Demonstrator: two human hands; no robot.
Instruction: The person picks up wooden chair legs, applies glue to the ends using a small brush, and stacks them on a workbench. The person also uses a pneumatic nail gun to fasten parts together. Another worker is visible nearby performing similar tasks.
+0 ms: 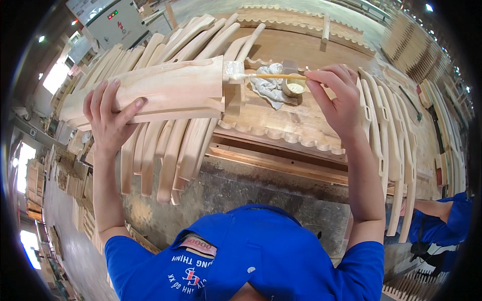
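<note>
My left hand [111, 113] grips a pale, wide wooden piece [170, 85] lying over a stack of curved parts, its thumb along the lower side. The right end of this piece narrows to a tenon [233, 67] coated white. My right hand [337, 95] pinches a thin glue brush [281, 77] by its stick handle. The brush's white-smeared tip touches the tenon. Below the handle stands a small cup [293, 88] of whitish glue, beside a crumpled grey-white rag [270, 83]. I cannot tell whether the wide piece is one board or several stacked together.
Curved wooden parts [186, 145] lie stacked under the left piece, and more slotted parts [384, 125] stand on the right. Scalloped wooden strips [281, 134] edge the workbench. A person in a blue sleeve [454, 218] is at the right. A grey control cabinet [114, 25] stands far left.
</note>
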